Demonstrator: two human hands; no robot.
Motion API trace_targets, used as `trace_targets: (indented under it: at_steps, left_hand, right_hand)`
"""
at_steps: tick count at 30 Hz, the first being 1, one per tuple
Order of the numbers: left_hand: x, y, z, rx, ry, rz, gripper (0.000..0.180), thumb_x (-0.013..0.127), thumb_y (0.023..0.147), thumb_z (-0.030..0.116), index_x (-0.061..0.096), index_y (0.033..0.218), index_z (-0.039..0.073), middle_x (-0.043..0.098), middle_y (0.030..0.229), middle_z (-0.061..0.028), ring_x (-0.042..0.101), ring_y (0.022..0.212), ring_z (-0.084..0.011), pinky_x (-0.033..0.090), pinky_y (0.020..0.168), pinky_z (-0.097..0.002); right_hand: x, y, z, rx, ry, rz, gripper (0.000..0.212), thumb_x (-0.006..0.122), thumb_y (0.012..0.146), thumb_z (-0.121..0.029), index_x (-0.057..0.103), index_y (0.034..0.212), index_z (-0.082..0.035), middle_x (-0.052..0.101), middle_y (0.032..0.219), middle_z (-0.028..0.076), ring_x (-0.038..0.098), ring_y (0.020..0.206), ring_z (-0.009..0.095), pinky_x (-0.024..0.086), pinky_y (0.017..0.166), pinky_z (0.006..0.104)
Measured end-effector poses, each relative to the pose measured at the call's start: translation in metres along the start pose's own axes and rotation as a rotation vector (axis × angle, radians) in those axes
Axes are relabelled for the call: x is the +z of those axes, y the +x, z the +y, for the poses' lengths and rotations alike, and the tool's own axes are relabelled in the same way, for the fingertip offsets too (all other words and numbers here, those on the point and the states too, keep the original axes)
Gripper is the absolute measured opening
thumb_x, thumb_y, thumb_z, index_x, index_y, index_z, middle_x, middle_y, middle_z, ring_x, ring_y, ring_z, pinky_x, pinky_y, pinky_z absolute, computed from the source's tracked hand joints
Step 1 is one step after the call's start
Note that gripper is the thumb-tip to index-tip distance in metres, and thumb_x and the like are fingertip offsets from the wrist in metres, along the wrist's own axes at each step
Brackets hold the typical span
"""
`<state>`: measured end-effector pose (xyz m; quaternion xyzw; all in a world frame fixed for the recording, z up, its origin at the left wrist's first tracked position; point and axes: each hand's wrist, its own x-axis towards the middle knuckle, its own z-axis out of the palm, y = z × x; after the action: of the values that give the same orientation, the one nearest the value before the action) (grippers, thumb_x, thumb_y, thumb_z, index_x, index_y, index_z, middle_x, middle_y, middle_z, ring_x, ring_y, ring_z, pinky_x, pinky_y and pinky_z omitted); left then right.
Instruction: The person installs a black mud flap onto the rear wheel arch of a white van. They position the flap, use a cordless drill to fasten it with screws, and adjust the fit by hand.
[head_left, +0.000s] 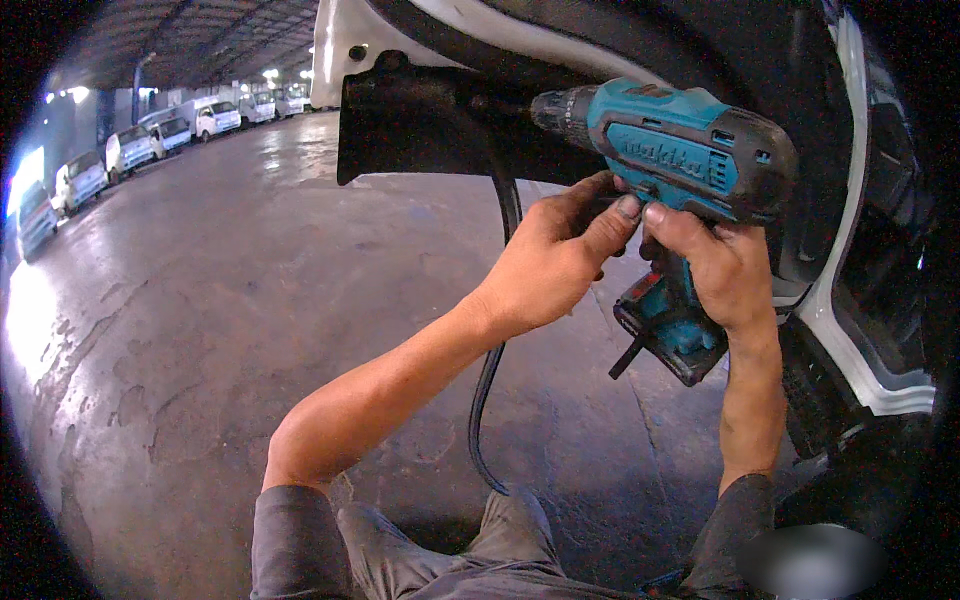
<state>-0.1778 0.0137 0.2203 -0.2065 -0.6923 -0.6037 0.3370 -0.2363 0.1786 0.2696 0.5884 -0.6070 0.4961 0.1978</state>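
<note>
A teal and black cordless drill (680,150) is held level, its black chuck (560,115) turned left towards a dark panel (420,130) under a white vehicle's body. My right hand (725,265) is wrapped round its grip, thumb near the trigger. Below that hand, the battery base (670,330) shows, with a short dark strap or clip sticking out. My left hand (565,235) is closed against the drill under its body, the thumb tip close to the right thumb. Some left fingers are hidden behind the drill. Whether the chuck touches the panel I cannot tell.
A black hose or cable (485,400) hangs from the panel down between my knees. White body edging (850,200) curves down the right side, with dark vehicle parts around it. Grey concrete floor (250,300) spreads left; several small trucks (130,150) stand in a row far off.
</note>
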Motion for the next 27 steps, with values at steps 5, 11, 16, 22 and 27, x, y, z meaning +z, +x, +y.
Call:
trace_targets:
  at_steps: [5,11,16,22,27]
  left_hand:
    - [0.002,-0.002,-0.003,0.059,0.038,-0.053,0.054,0.055,0.101,0.037,0.049,0.136,-0.003,0.067,0.107,-0.0093,0.062,0.093,-0.0158,0.051,0.074,-0.0301]
    - [-0.041,-0.027,-0.033,-0.261,0.299,-0.137,0.047,0.055,0.101,0.035,0.054,0.134,0.001,0.068,0.113,-0.0074,0.064,0.094,-0.016,0.052,0.072,-0.0293]
    - [-0.119,-0.031,-0.067,-0.471,-0.049,0.308,0.039,0.052,0.099,0.031,0.061,0.126,0.004,0.069,0.116,-0.01,0.066,0.1,-0.0227,0.051,0.084,-0.0369]
    - [-0.173,0.006,-0.055,-0.077,-0.601,0.337,0.047,0.043,0.099,0.044,0.063,0.123,0.009,0.069,0.116,-0.0105,0.066,0.105,-0.0273,0.051,0.088,-0.0438]
    - [-0.18,0.018,-0.046,0.049,-0.794,0.212,0.046,0.042,0.098,0.043,0.064,0.121,0.01,0.07,0.11,-0.0114,0.066,0.102,-0.0299,0.048,0.095,-0.0482]
  right_hand:
    - [0.0,-0.002,-0.004,0.029,-0.035,0.001,0.019,0.069,0.089,-0.018,0.069,0.103,-0.005,0.069,0.082,0.002,0.063,0.07,0.013,0.051,0.065,0.0296]
    - [-0.001,0.005,-0.006,0.013,-0.212,-0.081,0.021,0.067,0.09,-0.018,0.068,0.105,-0.003,0.069,0.083,0.005,0.061,0.067,0.012,0.051,0.063,0.0294]
    - [-0.004,0.012,-0.009,-0.141,-0.336,-0.124,0.027,0.064,0.091,-0.014,0.068,0.114,0.0,0.07,0.092,0.005,0.059,0.067,0.01,0.051,0.063,0.0264]
    - [0.008,0.016,-0.008,-0.123,-0.389,-0.137,0.026,0.064,0.09,-0.015,0.068,0.112,0.0,0.069,0.089,0.005,0.059,0.066,0.01,0.05,0.061,0.0263]
    - [0.012,0.019,-0.015,0.026,-0.25,-0.079,0.027,0.065,0.089,-0.016,0.069,0.11,0.0,0.069,0.086,0.006,0.059,0.068,0.011,0.05,0.062,0.0273]
